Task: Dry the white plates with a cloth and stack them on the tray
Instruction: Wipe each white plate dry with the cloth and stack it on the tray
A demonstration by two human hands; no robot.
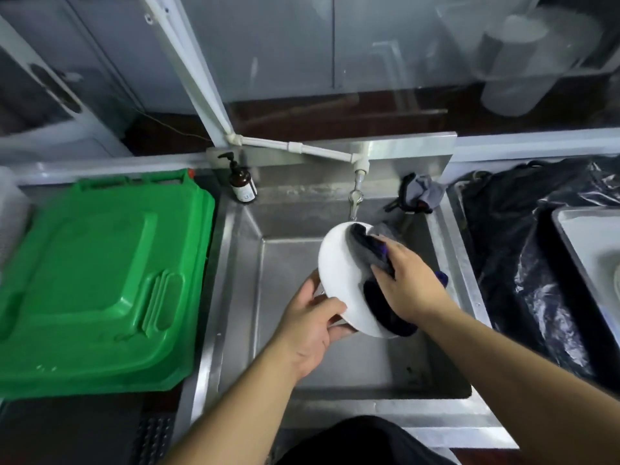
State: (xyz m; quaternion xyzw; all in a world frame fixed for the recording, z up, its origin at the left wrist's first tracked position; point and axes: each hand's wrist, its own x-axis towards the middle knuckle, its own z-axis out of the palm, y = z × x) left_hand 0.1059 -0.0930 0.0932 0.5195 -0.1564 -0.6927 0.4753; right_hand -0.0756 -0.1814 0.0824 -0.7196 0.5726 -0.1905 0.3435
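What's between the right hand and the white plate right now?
In the head view, a dark grey cloth lies between them: the right hand presses it against the white plate, which the left hand grips by its rim over the sink.

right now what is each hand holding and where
Left hand grips the white plate by its lower-left rim; right hand presses the dark cloth against its face.

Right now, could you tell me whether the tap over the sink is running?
It looks off: no stream shows below the tap, though the picture is slightly blurred.
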